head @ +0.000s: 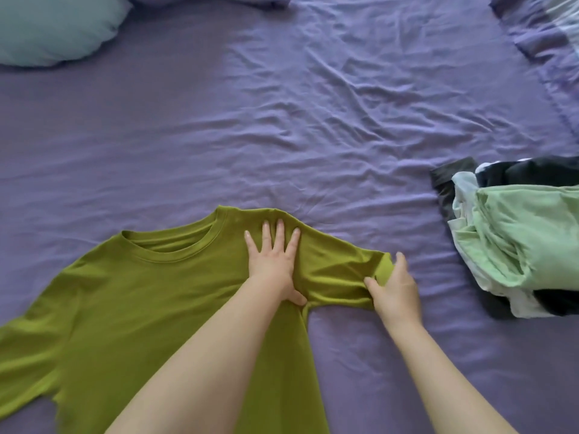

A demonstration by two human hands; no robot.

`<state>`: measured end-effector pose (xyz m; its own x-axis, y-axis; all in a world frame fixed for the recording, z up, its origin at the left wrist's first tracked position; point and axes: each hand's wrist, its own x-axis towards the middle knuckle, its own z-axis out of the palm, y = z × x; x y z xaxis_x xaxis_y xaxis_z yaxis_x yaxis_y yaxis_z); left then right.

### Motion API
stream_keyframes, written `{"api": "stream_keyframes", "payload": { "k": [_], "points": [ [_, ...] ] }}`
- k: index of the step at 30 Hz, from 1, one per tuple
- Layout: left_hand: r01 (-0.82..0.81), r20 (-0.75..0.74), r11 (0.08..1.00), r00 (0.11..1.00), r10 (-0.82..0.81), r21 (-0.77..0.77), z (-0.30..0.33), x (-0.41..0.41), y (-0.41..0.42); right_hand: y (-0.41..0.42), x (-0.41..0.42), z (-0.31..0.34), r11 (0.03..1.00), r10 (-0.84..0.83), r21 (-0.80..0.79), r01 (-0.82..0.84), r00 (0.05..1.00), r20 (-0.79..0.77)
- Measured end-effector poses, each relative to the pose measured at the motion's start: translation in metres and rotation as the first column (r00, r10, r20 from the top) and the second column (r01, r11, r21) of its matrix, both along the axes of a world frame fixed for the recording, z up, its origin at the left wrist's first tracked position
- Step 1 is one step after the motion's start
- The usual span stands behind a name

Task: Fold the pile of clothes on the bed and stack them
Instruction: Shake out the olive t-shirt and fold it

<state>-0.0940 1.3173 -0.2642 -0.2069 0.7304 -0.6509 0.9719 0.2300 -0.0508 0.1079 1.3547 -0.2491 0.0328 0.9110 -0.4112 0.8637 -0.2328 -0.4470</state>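
On bed (313,104) | left hand (274,264) flat on green shirt (141,302) — right hand (393,289) pinching sleeve cuff | risk: shoulder bunches if pulled unevenly.

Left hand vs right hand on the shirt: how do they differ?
Left hand presses flat on the shirt at its shoulder, fingers straight and spread; right hand pinches the sleeve at its cuff. Left lies mid-garment; right sits at its outer edge, nearer the pile. Both touch the same shirt.
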Motion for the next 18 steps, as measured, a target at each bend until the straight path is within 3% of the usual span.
{"api": "stream_keyframes", "payload": {
  "k": [3, 5, 7, 8, 9, 10, 11, 12, 13, 14, 16, 18],
  "points": [
    [0.007, -0.007, 1.0, 1.0, -0.007, -0.025, 0.002, 0.0, 0.006, -0.002, -0.006, 0.012, 0.982, 0.172, 0.09, -0.164, 0.98, -0.096],
    [0.004, 0.006, 1.0, 1.0, -0.005, 0.019, 0.008, 0.0, -0.004, -0.005, -0.018, 0.024, 0.978, 0.192, 0.122, -0.169, 0.958, -0.213],
    [-0.098, 0.15, 0.981, 0.986, 0.073, 0.169, 0.015, 0.0, -0.019, -0.011, -0.037, 0.037, 0.974, 0.205, 0.156, -0.161, 0.924, -0.324],
    [-0.274, 0.327, 0.924, 0.928, 0.18, 0.267, 0.019, -0.001, -0.028, -0.016, -0.049, 0.042, 0.97, 0.228, 0.16, -0.181, 0.903, -0.364],
    [-0.542, 0.558, 0.788, 0.766, 0.319, 0.292, 0.023, -0.001, -0.038, -0.022, -0.061, 0.047, 0.964, 0.262, 0.15, -0.22, 0.88, -0.396],
    [-0.808, 0.767, 0.569, 0.459, 0.448, 0.152, 0.03, -0.002, -0.045, -0.029, -0.073, 0.05, 0.955, 0.297, 0.124, -0.27, 0.854, -0.428],
    [-0.933, 0.868, 0.336, 0.061, 0.492, -0.125, 0.039, -0.005, -0.05, -0.038, -0.084, 0.052, 0.942, 0.324, 0.082, -0.325, 0.82, -0.471],
    [-0.899, 0.838, 0.162, -0.296, 0.458, -0.406, 0.047, -0.009, -0.054, -0.046, -0.093, 0.053, 0.926, 0.336, 0.034, -0.376, 0.78, -0.528],
    [-0.794, 0.753, 0.091, -0.524, 0.398, -0.6, 0.049, -0.014, -0.059, -0.053, -0.1, 0.053, 0.916, 0.323, -0.004, -0.401, 0.744, -0.585],
    [-0.732, 0.703, 0.09, -0.602, 0.378, -0.675, 0.052, -0.02, -0.062, -0.059, -0.103, 0.053, 0.923, 0.289, -0.024, -0.385, 0.73, -0.619],
    [-0.779, 0.741, 0.113, -0.527, 0.417, -0.617, 0.054, -0.026, -0.064, -0.065, -0.101, 0.049, 0.959, 0.217, -0.016, -0.282, 0.774, -0.595],
    [-0.91, 0.821, 0.12, -0.293, 0.491, -0.396, 0.046, -0.027, -0.066, -0.066, -0.092, 0.041, 0.966, 0.256, 0.083, -0.244, 0.873, -0.415]
  ]
}}
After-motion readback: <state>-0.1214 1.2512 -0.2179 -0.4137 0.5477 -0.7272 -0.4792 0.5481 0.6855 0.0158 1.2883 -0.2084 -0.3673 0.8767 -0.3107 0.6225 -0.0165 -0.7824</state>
